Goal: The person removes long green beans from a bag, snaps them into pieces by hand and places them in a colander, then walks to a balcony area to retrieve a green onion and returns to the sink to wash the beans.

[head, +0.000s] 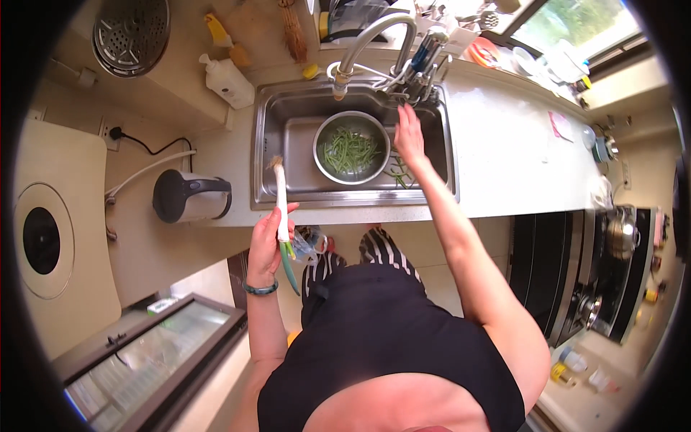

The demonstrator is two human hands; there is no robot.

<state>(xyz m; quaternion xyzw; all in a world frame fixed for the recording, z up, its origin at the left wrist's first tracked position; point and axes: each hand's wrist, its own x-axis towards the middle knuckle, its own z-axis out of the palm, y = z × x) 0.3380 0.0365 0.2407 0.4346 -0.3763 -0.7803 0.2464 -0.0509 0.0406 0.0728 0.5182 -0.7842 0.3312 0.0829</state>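
My left hand grips a leek-like green onion at the sink's front left corner. Its white shaft and root tuft point up over the basin, and its green leaves hang down. My right hand reaches over the right part of the stainless steel sink, fingers extended below the tap fittings; whether the fingertips touch them is hard to tell. A metal bowl in the sink contains cut green beans. More green beans lie on the basin floor, partly behind my right forearm.
The curved tap spout arches above the bowl. A white pump bottle stands behind the sink's left corner, and a grey-handled kettle is on the left counter. Beneath the counter edge hangs a plastic bag. A pot sits far right.
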